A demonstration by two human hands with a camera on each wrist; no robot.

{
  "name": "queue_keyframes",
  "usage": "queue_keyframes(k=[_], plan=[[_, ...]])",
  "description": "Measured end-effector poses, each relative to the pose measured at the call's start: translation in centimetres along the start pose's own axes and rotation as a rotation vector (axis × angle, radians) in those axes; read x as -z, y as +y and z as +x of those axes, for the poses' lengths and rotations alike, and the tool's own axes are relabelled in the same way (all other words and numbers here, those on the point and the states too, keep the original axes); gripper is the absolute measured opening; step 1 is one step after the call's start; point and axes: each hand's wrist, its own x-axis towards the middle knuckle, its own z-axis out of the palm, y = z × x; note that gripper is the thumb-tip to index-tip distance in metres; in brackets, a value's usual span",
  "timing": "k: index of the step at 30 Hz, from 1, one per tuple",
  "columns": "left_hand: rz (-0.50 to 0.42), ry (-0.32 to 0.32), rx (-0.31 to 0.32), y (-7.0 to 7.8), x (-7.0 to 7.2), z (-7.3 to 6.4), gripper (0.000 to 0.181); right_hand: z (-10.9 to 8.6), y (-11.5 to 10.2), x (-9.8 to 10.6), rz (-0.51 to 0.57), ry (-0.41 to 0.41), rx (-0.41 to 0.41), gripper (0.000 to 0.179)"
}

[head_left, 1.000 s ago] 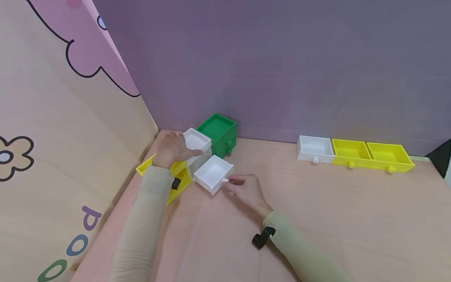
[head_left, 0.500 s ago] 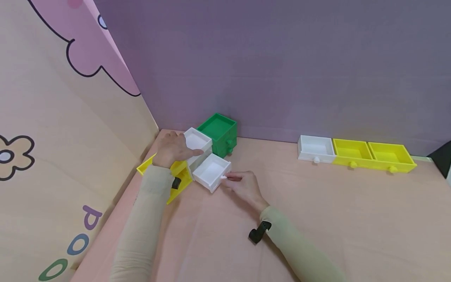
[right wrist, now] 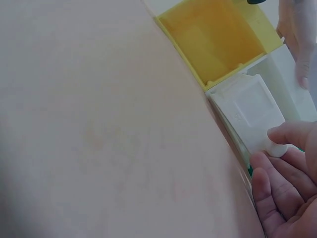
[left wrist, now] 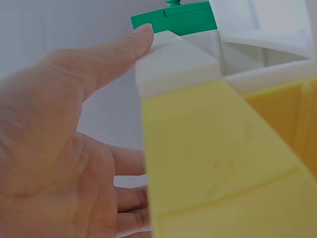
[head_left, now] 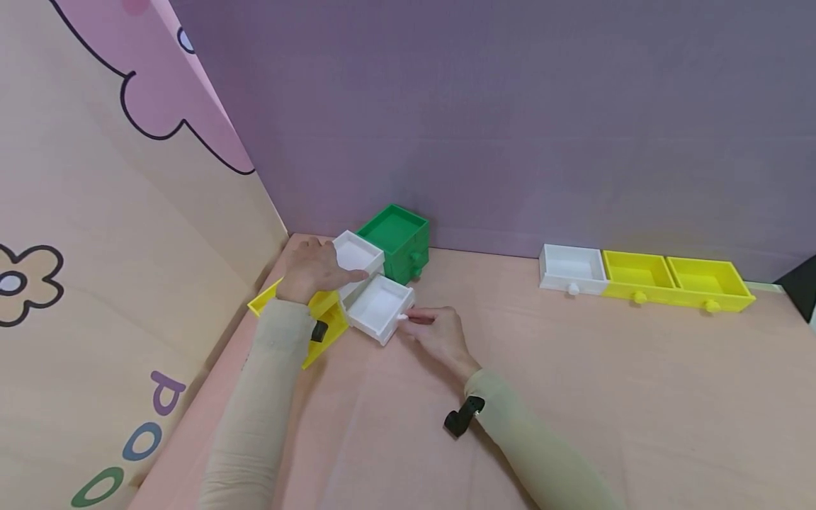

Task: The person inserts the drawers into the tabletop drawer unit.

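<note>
In the head view, a white drawer cabinet (head_left: 356, 252) stands between a green one (head_left: 408, 244) and a yellow one (head_left: 328, 322) at the left corner. My left hand (head_left: 310, 270) holds the white cabinet, thumb across its top edge; the left wrist view shows the other fingers partly hidden behind the cabinets. My right hand (head_left: 440, 336) pinches the small knob (right wrist: 276, 149) of a white drawer (head_left: 381, 306). That drawer sits at the white cabinet's lower opening, its front part sticking out. The right wrist view shows it from below, slightly tilted, beside the hollow yellow compartment (right wrist: 213, 42).
At the right, against the purple backdrop (head_left: 484, 127), a white drawer (head_left: 572, 263) and two yellow drawers (head_left: 634, 270) stand in a row, knobs facing me. A pink cloth (head_left: 548, 382) covers the table. A printed wall panel (head_left: 127, 234) borders the left side.
My right hand has moved left and away from me, pushing the white drawer a little further into the white cabinet. My left hand has stayed in place on the cabinet.
</note>
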Motion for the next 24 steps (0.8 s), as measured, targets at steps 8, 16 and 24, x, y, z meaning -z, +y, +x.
queue_keyframes(k=[8, 16, 24], plan=[[-0.031, -0.002, 0.005, 0.0, 0.0, -0.1, 0.081, -0.2, -0.1, -0.1, 0.054, 0.033, -0.033, 0.025], [-0.032, 0.003, -0.001, 0.0, -0.1, -0.2, 0.082, -0.9, -0.2, -0.8, 0.090, 0.089, -0.013, 0.022], [-0.018, 0.008, 0.001, -0.1, -0.2, -0.1, 0.081, -1.1, 0.0, -1.1, 0.076, 0.116, -0.016, 0.022]])
